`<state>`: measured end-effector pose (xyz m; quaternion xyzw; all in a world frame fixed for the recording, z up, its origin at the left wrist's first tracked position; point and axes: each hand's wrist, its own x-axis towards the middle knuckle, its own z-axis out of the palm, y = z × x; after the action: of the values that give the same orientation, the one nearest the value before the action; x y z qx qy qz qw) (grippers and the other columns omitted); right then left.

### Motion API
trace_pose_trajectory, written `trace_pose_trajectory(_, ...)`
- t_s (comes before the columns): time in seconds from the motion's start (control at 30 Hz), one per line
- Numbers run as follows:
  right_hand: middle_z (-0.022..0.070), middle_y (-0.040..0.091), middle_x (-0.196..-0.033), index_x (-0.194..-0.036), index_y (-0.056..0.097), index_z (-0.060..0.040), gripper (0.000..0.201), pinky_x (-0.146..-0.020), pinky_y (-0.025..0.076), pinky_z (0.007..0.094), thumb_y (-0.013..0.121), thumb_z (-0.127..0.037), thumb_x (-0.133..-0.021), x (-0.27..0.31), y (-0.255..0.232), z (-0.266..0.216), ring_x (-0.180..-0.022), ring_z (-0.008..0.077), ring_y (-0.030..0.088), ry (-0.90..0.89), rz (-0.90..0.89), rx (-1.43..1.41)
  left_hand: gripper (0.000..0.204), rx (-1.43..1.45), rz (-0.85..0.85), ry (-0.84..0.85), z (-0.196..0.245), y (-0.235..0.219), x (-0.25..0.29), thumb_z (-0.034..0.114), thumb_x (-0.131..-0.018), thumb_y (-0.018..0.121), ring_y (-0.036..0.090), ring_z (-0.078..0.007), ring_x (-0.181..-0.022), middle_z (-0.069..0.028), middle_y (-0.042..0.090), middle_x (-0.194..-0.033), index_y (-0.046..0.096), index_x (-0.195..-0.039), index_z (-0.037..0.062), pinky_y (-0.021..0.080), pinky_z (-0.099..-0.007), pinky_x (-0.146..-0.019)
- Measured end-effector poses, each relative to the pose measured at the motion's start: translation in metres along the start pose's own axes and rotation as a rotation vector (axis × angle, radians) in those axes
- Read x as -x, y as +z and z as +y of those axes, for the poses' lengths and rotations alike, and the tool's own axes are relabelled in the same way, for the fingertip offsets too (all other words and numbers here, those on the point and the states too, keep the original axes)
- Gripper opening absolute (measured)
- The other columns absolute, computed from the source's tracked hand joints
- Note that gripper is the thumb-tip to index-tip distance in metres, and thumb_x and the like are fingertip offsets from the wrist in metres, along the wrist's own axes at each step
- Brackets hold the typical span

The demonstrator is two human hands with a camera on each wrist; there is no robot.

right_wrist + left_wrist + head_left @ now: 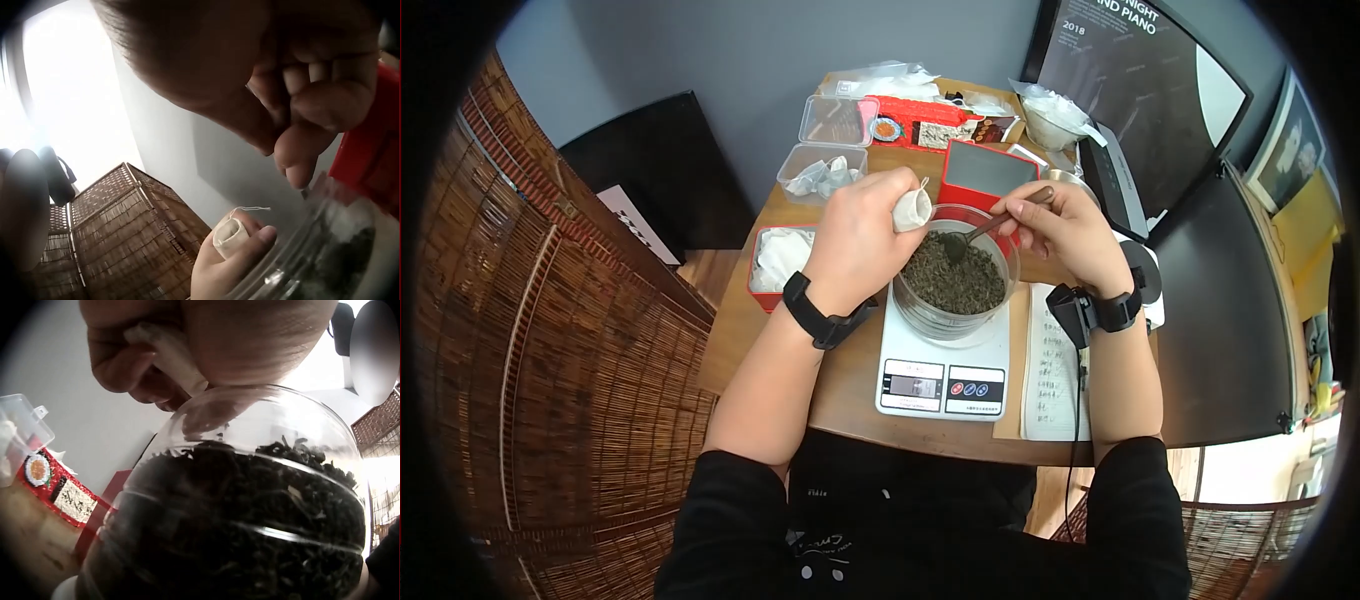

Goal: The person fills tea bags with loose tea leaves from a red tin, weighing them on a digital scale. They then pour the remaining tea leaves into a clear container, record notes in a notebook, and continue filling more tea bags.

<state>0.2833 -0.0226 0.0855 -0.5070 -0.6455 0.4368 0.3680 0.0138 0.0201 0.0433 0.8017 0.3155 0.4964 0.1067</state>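
Note:
My left hand grips a small white drawstring bag, its mouth held open beside the rim of a clear round tub. A thin string loop sticks up from the bag in the right wrist view. Dark dried tea leaves fill much of the tub. My right hand pinches the handle of a spoon, whose bowl dips into the leaves. Under the tub is a white kitchen scale with a display and buttons.
A red box of white bags stands left of the scale, and a handwritten sheet lies to its right. Behind are an open red tin, a clear lidded box and a red packet. A cable hangs from the right wrist.

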Motion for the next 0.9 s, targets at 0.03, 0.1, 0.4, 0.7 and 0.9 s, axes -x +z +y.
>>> trace_pose_trajectory(0.03, 0.0045, 0.080, -0.094, -0.114, 0.078, 0.0016, 0.024, -0.065, 0.051, 0.0201, 0.063, -0.017, -0.110, 0.000, -0.001, 0.002, -0.076, 0.0046, 0.066, -0.014, 0.015, -0.017, 0.028, 0.003, 0.001, 0.001, 0.000, 0.000, 0.001, 0.014, -0.087, 0.087, 0.067, -0.0375, -0.072, -0.0164, 0.068, -0.081, 0.064, -0.094, 0.0014, 0.052, -0.0438, -0.066)
trace_pose_trajectory(0.1, 0.0042, 0.080, -0.095, -0.115, 0.078, 0.0014, 0.024, -0.064, 0.050, 0.0200, 0.062, -0.016, -0.110, 0.000, -0.002, 0.003, -0.076, 0.0044, 0.066, -0.030, 0.033, -0.035, 0.027, -0.003, -0.002, 0.001, 0.000, -0.001, 0.001, 0.014, -0.087, 0.087, 0.067, -0.0375, -0.072, -0.0164, 0.068, -0.081, 0.064, -0.094, 0.0014, 0.052, -0.0438, -0.066)
trace_pose_trajectory(0.4, 0.0029, 0.077, -0.089, -0.114, 0.077, 0.0023, 0.026, -0.064, 0.050, 0.0194, 0.061, -0.018, -0.110, -0.007, -0.007, 0.016, -0.074, 0.0041, 0.064, 0.018, 0.009, -0.295, 0.026, -0.019, -0.001, 0.021, 0.001, -0.002, 0.001, 0.013, -0.087, 0.087, 0.067, -0.0380, -0.074, -0.0165, 0.069, -0.083, 0.064, -0.095, 0.0017, 0.053, -0.0436, -0.067)
trace_pose_trajectory(0.7, 0.0034, 0.074, -0.086, -0.110, 0.076, 0.0014, 0.023, -0.063, 0.048, 0.0217, 0.062, -0.017, -0.110, 0.022, -0.004, -0.023, -0.069, 0.0042, 0.058, -0.220, 0.254, -0.076, 0.026, -0.088, -0.009, 0.033, 0.001, -0.003, 0.003, 0.009, -0.084, 0.085, 0.069, -0.0415, -0.081, -0.0186, 0.070, -0.088, 0.064, -0.099, 0.0018, 0.054, -0.0467, -0.071)
trace_pose_trajectory(0.9, 0.0069, 0.077, -0.092, -0.109, 0.076, 0.0040, 0.013, -0.064, 0.051, 0.0213, 0.068, -0.006, -0.105, 0.061, 0.027, -0.054, -0.073, 0.0065, 0.064, -0.472, 0.415, 0.172, 0.030, -0.130, -0.028, 0.049, 0.005, -0.006, 0.003, 0.004, -0.079, 0.084, 0.070, -0.0429, -0.088, -0.0194, 0.071, -0.095, 0.065, -0.103, 0.0015, 0.055, -0.0475, -0.076)
